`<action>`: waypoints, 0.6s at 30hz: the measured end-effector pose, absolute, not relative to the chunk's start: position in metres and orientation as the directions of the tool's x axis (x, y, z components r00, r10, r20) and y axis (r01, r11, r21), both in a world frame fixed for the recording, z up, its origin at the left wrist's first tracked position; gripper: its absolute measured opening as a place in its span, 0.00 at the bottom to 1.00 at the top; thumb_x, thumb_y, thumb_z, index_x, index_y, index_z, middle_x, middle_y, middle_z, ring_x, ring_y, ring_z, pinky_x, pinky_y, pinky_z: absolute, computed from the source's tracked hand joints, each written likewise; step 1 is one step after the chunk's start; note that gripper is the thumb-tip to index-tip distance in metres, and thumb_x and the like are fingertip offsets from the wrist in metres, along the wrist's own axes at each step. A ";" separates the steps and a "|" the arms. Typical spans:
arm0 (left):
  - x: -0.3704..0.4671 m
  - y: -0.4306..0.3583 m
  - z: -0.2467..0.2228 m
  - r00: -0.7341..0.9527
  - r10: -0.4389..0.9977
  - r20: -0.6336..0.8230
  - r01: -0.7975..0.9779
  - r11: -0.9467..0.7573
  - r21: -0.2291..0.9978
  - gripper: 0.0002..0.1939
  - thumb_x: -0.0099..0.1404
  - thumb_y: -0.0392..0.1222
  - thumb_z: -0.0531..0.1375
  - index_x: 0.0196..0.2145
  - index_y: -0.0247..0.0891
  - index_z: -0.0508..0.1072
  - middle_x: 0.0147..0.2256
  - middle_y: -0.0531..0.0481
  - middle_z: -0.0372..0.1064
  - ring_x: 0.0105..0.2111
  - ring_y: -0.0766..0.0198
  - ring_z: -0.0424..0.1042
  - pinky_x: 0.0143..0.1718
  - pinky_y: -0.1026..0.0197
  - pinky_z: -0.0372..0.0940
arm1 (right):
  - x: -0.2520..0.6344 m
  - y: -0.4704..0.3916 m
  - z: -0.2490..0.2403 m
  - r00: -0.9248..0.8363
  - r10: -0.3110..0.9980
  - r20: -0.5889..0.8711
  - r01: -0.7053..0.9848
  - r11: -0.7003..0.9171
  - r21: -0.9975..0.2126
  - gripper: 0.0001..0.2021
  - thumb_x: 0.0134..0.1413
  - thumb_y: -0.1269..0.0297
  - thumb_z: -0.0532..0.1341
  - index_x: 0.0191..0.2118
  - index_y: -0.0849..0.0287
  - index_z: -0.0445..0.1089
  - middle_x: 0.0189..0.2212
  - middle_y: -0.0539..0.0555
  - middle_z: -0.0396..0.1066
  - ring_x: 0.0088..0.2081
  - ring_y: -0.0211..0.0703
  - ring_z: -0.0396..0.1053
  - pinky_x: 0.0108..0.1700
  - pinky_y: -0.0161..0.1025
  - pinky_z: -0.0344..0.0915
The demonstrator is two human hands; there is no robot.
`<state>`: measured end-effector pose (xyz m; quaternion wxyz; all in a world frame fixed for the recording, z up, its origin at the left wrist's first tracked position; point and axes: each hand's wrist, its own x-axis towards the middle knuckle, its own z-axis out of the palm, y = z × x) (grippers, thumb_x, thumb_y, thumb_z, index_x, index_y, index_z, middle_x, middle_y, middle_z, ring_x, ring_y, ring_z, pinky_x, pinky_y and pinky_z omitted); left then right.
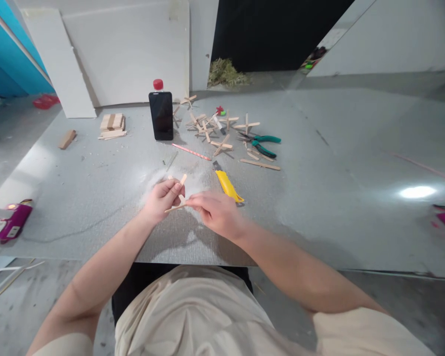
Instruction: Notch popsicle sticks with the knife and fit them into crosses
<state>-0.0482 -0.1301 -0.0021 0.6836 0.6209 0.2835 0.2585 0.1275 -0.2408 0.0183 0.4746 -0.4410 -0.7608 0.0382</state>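
Observation:
My left hand [164, 198] is closed around wooden craft sticks [183, 180], whose pale ends poke out above the thumb. Close beside it, my right hand [217, 210] pinches another craft stick [175, 208] that slants down to the left. The fingertips of both hands nearly meet over the table, and whether the sticks are joined is hidden by the fingers. A yellow utility knife [228, 185] lies just beyond the right hand. Past the hands is a red-and-white striped stick [191, 152].
A black phone [162, 116] stands upright before a red-capped bottle [158, 85]. Several crossed-stick pieces [205, 129] and green-handled pliers [263, 145] lie right of it. Bundled craft sticks [112, 122] and a small wooden block [67, 140] sit left. A purple box [10, 222] is at the left edge.

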 end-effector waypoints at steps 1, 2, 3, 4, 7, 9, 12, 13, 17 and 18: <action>-0.048 -0.130 -0.002 0.707 0.704 -0.067 0.002 0.093 0.996 0.17 0.72 0.49 0.59 0.51 0.34 0.71 0.46 0.45 0.71 0.41 0.61 0.74 0.42 0.54 0.73 | 0.127 -0.241 0.018 -0.162 0.705 0.691 0.637 0.609 -0.472 0.15 0.64 0.77 0.54 0.46 0.52 0.72 0.39 0.51 0.79 0.42 0.41 0.77 0.45 0.39 0.73; -0.048 -0.131 -0.001 0.710 0.702 -0.067 0.004 0.091 0.996 0.17 0.72 0.49 0.59 0.51 0.34 0.71 0.46 0.45 0.71 0.41 0.61 0.74 0.42 0.54 0.73 | 0.127 -0.242 0.017 -0.164 0.703 0.692 0.639 0.610 -0.469 0.15 0.64 0.77 0.54 0.47 0.51 0.72 0.39 0.51 0.79 0.42 0.41 0.77 0.45 0.39 0.74; -0.048 -0.131 0.000 0.712 0.699 -0.067 0.006 0.089 0.996 0.17 0.72 0.49 0.59 0.50 0.34 0.71 0.46 0.45 0.71 0.41 0.61 0.74 0.42 0.54 0.73 | 0.127 -0.242 0.016 -0.165 0.703 0.691 0.639 0.610 -0.468 0.15 0.63 0.77 0.54 0.47 0.51 0.72 0.39 0.51 0.79 0.42 0.41 0.77 0.45 0.39 0.74; -0.049 -0.131 0.000 0.715 0.696 -0.067 0.008 0.088 0.996 0.17 0.72 0.49 0.59 0.50 0.34 0.71 0.46 0.45 0.71 0.41 0.61 0.74 0.42 0.55 0.73 | 0.127 -0.242 0.016 -0.165 0.705 0.690 0.640 0.609 -0.469 0.15 0.64 0.77 0.55 0.47 0.51 0.72 0.39 0.51 0.79 0.42 0.40 0.77 0.45 0.39 0.74; -0.049 -0.132 0.001 0.719 0.692 -0.065 0.008 0.086 0.996 0.16 0.72 0.49 0.59 0.50 0.34 0.71 0.45 0.45 0.72 0.40 0.62 0.74 0.41 0.55 0.73 | 0.128 -0.240 0.014 -0.149 0.713 0.686 0.645 0.595 -0.479 0.14 0.65 0.75 0.55 0.47 0.51 0.73 0.39 0.51 0.79 0.41 0.41 0.77 0.45 0.40 0.74; -0.049 -0.133 0.001 0.717 0.694 -0.063 0.006 0.084 0.996 0.16 0.72 0.49 0.59 0.50 0.34 0.71 0.45 0.45 0.72 0.40 0.62 0.74 0.41 0.55 0.73 | 0.130 -0.239 0.013 -0.147 0.713 0.685 0.643 0.595 -0.482 0.14 0.65 0.75 0.55 0.47 0.50 0.73 0.40 0.51 0.80 0.41 0.41 0.77 0.45 0.40 0.74; -0.048 -0.134 0.002 0.712 0.700 -0.063 0.006 0.083 0.997 0.16 0.72 0.49 0.59 0.50 0.34 0.71 0.45 0.45 0.72 0.40 0.62 0.74 0.41 0.56 0.73 | 0.132 -0.237 0.012 -0.160 0.709 0.687 0.631 0.608 -0.481 0.14 0.65 0.75 0.55 0.47 0.49 0.73 0.40 0.50 0.80 0.41 0.40 0.78 0.45 0.39 0.74; -0.047 -0.134 0.002 0.711 0.700 -0.064 0.007 0.084 0.996 0.16 0.72 0.49 0.59 0.50 0.34 0.71 0.45 0.45 0.72 0.40 0.62 0.74 0.41 0.55 0.73 | 0.132 -0.236 0.012 -0.161 0.708 0.687 0.628 0.611 -0.482 0.14 0.65 0.75 0.55 0.46 0.49 0.73 0.39 0.49 0.80 0.41 0.39 0.78 0.45 0.39 0.74; -0.047 -0.135 0.005 0.713 0.698 -0.072 0.014 0.089 0.996 0.17 0.72 0.49 0.59 0.50 0.34 0.71 0.46 0.45 0.71 0.41 0.61 0.74 0.42 0.54 0.73 | 0.131 -0.236 0.013 -0.155 0.713 0.683 0.615 0.611 -0.498 0.15 0.64 0.76 0.54 0.45 0.51 0.73 0.36 0.49 0.80 0.37 0.38 0.77 0.42 0.37 0.73; -0.047 -0.135 0.005 0.715 0.696 -0.074 0.015 0.090 0.996 0.17 0.72 0.49 0.59 0.50 0.34 0.71 0.46 0.45 0.71 0.41 0.61 0.74 0.42 0.54 0.73 | 0.131 -0.236 0.013 -0.150 0.718 0.680 0.613 0.607 -0.505 0.15 0.64 0.77 0.54 0.45 0.51 0.73 0.36 0.49 0.80 0.37 0.38 0.77 0.42 0.37 0.73</action>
